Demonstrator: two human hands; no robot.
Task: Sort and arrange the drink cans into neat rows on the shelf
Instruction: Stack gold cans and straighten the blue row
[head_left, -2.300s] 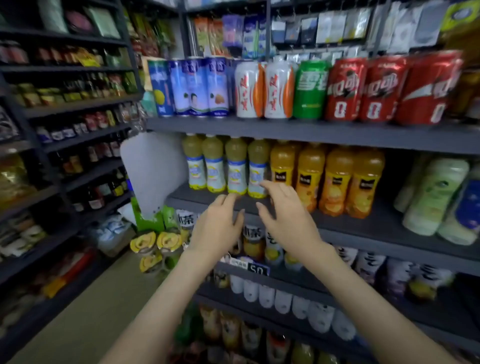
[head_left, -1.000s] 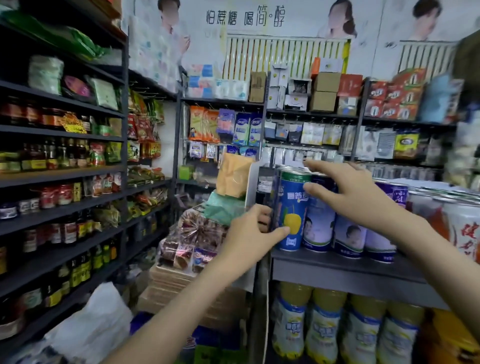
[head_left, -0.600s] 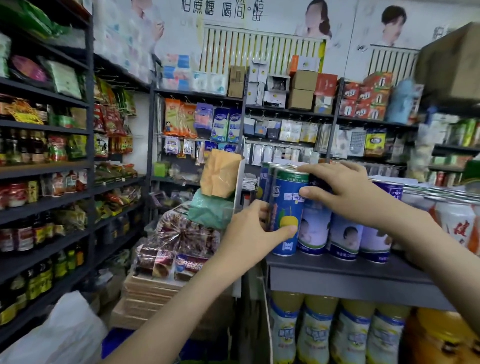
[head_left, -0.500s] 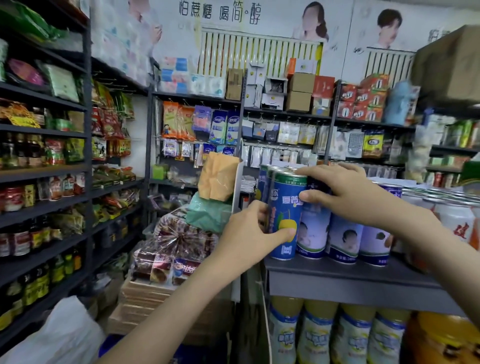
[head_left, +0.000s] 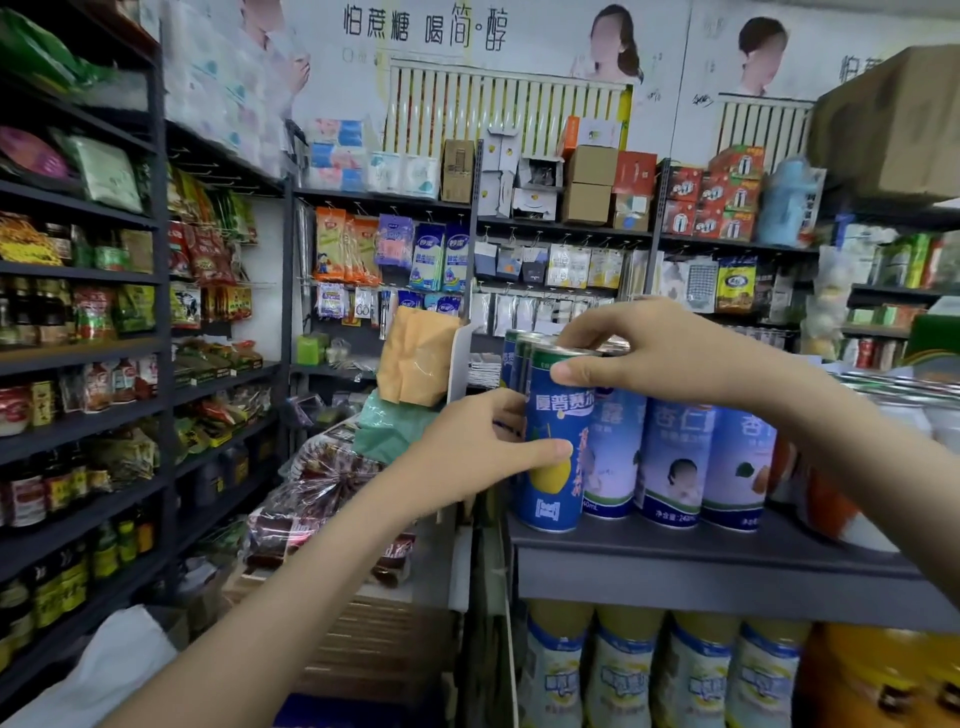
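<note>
A dark blue can with a yellow lemon (head_left: 557, 441) stands upright at the left front corner of the grey shelf (head_left: 701, 551). My left hand (head_left: 478, 447) wraps its left side, thumb across the front. My right hand (head_left: 649, 353) grips its top rim from above, thumb on the front. More dark blue cans (head_left: 511, 358) stand right behind it. To its right, three pale blue cans (head_left: 675, 462) stand in a row, and a white and orange can (head_left: 826, 499) shows partly behind my right forearm.
Yellow drink bottles (head_left: 623, 675) fill the shelf below. A white divider panel (head_left: 460, 364) and an orange bag (head_left: 415, 358) stand just left of the shelf end. Dark racks of jars and snacks (head_left: 78, 364) line the aisle at left. Wrapped goods on crates (head_left: 332, 499) sit on the floor.
My view rose from the bottle shelf to the can shelf. Both hands closed on the dark blue lemon can at the shelf's left end; over the last half second they hardly move.
</note>
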